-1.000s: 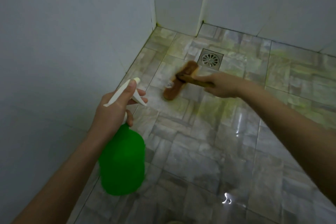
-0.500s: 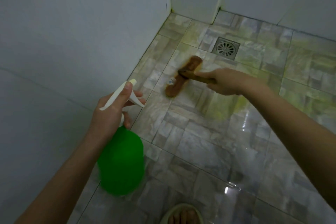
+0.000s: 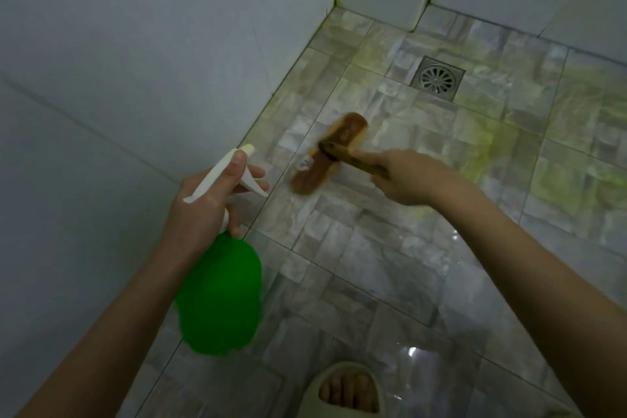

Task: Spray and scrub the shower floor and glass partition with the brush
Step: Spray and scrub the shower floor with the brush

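Note:
My right hand (image 3: 410, 178) grips the wooden handle of a brown scrub brush (image 3: 327, 153), whose head lies on the wet grey tiled shower floor (image 3: 390, 265) near the left wall. My left hand (image 3: 203, 204) holds a green spray bottle (image 3: 220, 295) by its neck, the thumb on top of the white spray head (image 3: 227, 173) and fingers at the trigger. The bottle hangs over the floor by the left wall, its nozzle pointing toward the brush. Yellow-green streaks of cleaner cover the tiles right of the brush.
A square metal floor drain (image 3: 437, 78) sits behind the brush near the back wall. White tiled walls (image 3: 135, 61) close the left side and the back. My foot in a pale slipper (image 3: 346, 390) stands at the bottom edge.
The brush has slid back along the floor toward me, away from the drain. The view has tilted down, bringing my slipper into sight. The spray bottle stays in my left hand.

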